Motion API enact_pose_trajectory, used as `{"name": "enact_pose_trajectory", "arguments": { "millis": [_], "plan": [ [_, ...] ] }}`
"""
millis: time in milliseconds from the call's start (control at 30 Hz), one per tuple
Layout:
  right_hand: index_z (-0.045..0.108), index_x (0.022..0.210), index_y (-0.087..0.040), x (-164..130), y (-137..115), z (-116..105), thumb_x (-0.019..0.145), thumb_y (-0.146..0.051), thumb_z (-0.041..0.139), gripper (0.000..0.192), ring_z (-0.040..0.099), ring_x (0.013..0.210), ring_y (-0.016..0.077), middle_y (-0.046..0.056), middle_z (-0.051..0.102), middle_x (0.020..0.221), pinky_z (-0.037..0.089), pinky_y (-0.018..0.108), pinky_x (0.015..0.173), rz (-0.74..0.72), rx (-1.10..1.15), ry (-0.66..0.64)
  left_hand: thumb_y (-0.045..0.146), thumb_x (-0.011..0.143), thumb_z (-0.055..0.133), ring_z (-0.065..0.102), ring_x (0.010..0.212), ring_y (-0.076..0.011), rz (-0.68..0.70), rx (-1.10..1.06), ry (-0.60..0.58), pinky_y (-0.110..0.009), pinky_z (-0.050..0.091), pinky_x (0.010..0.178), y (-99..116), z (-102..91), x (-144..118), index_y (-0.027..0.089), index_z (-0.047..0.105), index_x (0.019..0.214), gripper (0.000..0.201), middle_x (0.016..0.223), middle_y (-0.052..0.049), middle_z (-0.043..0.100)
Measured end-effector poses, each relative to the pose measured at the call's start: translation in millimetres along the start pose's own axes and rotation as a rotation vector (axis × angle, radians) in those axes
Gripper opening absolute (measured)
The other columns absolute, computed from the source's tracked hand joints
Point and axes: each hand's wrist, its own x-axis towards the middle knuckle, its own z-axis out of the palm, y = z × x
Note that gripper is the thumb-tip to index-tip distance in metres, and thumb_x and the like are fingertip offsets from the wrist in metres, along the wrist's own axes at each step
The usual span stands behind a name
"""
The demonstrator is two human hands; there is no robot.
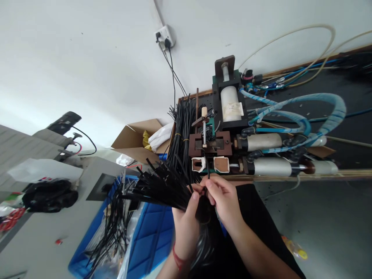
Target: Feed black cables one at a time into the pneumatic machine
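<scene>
A thick bundle of black cables (pixel 162 185) lies across my left hand (pixel 187 221), whose fingers are wrapped around it with the thumb on top. The cut ends fan out to the left. My right hand (pixel 223 197) is closed in a pinch beside the left fingertips. It grips a single black cable (pixel 208 168) that runs up toward the small pneumatic machine (pixel 209 144). Both hands are just below the machine's two pads, the left one (pixel 198 164) and the right one (pixel 221 164). The cable's far end is hard to make out among the jaws.
More tied black cables (pixel 183 133) lie on the bench left of the machine. Air cylinders (pixel 271 166) and blue hoses (pixel 316 97) extend right. A blue crate (pixel 151 232) holding loose cables stands lower left, near an open cardboard box (pixel 128 137). A wall socket (pixel 165 37) is above.
</scene>
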Motion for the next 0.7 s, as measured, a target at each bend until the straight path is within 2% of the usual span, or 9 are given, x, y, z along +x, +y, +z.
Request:
{"name": "enact_pose_trajectory", "arguments": {
  "millis": [33, 100, 233, 433, 700],
  "plan": [
    [0.081, 0.084, -0.020, 1, 4, 3, 0.098, -0.043, 0.074, 0.028, 0.043, 0.041, 0.0048, 0.003, 0.072, 0.081, 0.032, 0.022, 0.041, 0.053, 0.094, 0.016, 0.038, 0.087, 0.087, 0.070, 0.085, -0.0177, 0.011, -0.011, 0.018, -0.025, 0.058, 0.080, 2, 0.8, 0, 0.017, 0.081, 0.092, 0.022, 0.091, -0.005, 0.074],
    [0.079, 0.083, -0.019, 3, 10, 9, 0.096, -0.045, 0.076, 0.029, 0.042, 0.038, 0.0030, 0.002, 0.073, 0.077, 0.033, 0.019, 0.040, 0.133, 0.265, 0.040, 0.038, 0.088, 0.086, 0.068, 0.079, -0.0153, 0.031, -0.033, 0.046, -0.022, 0.057, 0.075, 5, 1.2, 1, 0.018, 0.078, 0.087, 0.021, 0.084, -0.002, 0.070],
    [0.078, 0.082, -0.019, 0, 12, 16, 0.095, -0.042, 0.079, 0.027, 0.054, 0.041, 0.0061, 0.001, 0.073, 0.070, 0.044, 0.018, 0.044, 0.210, 0.472, 0.015, 0.038, 0.089, 0.086, 0.061, 0.070, -0.0122, 0.030, -0.054, 0.053, -0.020, 0.055, 0.069, 11, -2.5, 2, 0.017, 0.072, 0.081, 0.026, 0.076, 0.000, 0.062],
    [0.082, 0.086, -0.016, -2, 9, 12, 0.092, -0.033, 0.077, 0.018, 0.065, 0.048, 0.0102, 0.005, 0.077, 0.075, 0.054, 0.020, 0.051, 0.208, 0.582, -0.071, 0.037, 0.087, 0.088, 0.060, 0.070, -0.0126, -0.014, -0.054, 0.070, -0.021, 0.054, 0.068, 15, -3.6, 0, 0.017, 0.070, 0.082, 0.027, 0.078, 0.000, 0.061],
    [0.083, 0.087, -0.017, 4, 14, 10, 0.087, -0.031, 0.086, 0.015, 0.063, 0.044, 0.0076, 0.003, 0.076, 0.072, 0.051, 0.015, 0.045, 0.299, 0.624, -0.020, 0.040, 0.082, 0.091, 0.062, 0.069, -0.0153, 0.002, -0.007, 0.122, -0.025, 0.056, 0.070, 11, -3.1, 1, 0.016, 0.071, 0.080, 0.031, 0.073, -0.001, 0.064]
  ]
}}
